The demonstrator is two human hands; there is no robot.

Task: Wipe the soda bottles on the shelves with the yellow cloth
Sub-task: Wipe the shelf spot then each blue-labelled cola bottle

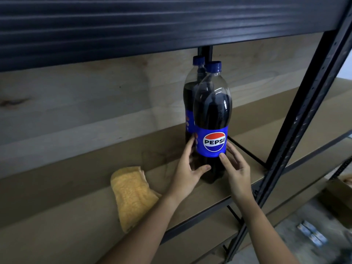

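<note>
Both hands, left (187,168) and right (233,166), cup the front bottle (212,119) near the shelf's (76,216) right edge; cloth (131,195) lies unheld beside, so wiping likely remains

Cardboard box (341,195) (open) beside rack post (308,103).

We see two Pepsi bottles standing upright on a cardboard-lined shelf (80,187) of a black metal rack (297,130), the front bottle (212,119) showing its blue label and the rear bottle (190,96) just behind and to its left, touching or nearly so. Our left hand (187,168) and right hand (235,168) cup the lower part of the front bottle from either side, thumbs on its front. The yellow cloth (131,195) lies crumpled on the shelf to the left of the hands, held by neither.
</note>
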